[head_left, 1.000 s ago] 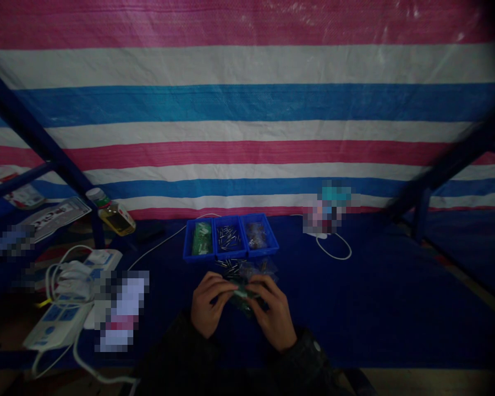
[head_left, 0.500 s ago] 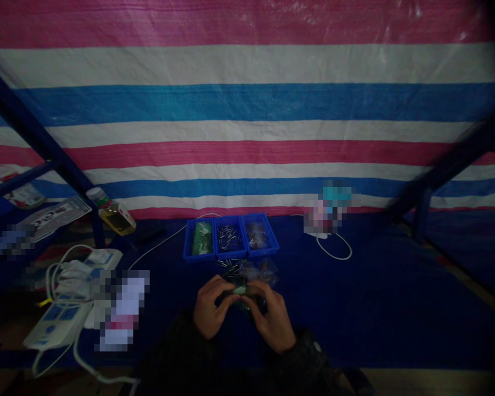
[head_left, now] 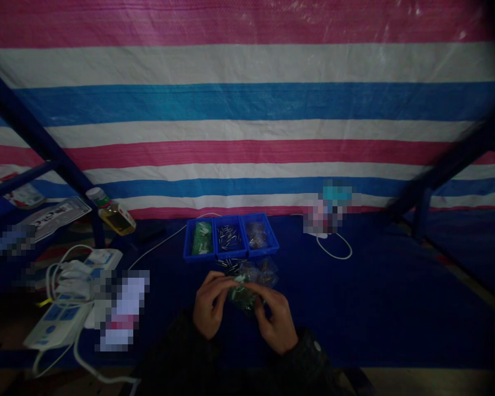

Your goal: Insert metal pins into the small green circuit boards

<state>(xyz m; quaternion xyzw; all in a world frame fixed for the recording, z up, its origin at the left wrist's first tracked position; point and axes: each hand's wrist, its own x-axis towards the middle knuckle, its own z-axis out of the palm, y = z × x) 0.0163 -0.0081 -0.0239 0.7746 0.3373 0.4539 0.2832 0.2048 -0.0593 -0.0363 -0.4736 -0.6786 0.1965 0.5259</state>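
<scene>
Green packet (head_left: pixel 242 298) is between the two hands, near the front of the blue table (head_left: pixel 379 308), just this side of the bins. Left hand (head_left: pixel 208 305): thumb and index look to be pinching the packet's upper left edge. Right hand (head_left: pixel 277 319): index along the top edge, thumb lower down at the packet's right side; can't tell whether those two close on it. Just beyond the fingers: loose metal pins (head_left: pixel 230 266) in a heap, clear bags (head_left: pixel 259 271) beside them on the right. Behind those, three blue bins side by side: left bin (head_left: pixel 199 257) has green packets, middle bin (head_left: pixel 231 255) more metal pins, right bin (head_left: pixel 264 252) clear bags. Far left: power strip (head_left: pixel 58 330) with white cables coiled on it, bottle (head_left: pixel 117 218) of yellow liquid leaning behind. Striped tarp (head_left: pixel 247 104) backs everything. Dim light, fine detail on the packet unreadable.
</scene>
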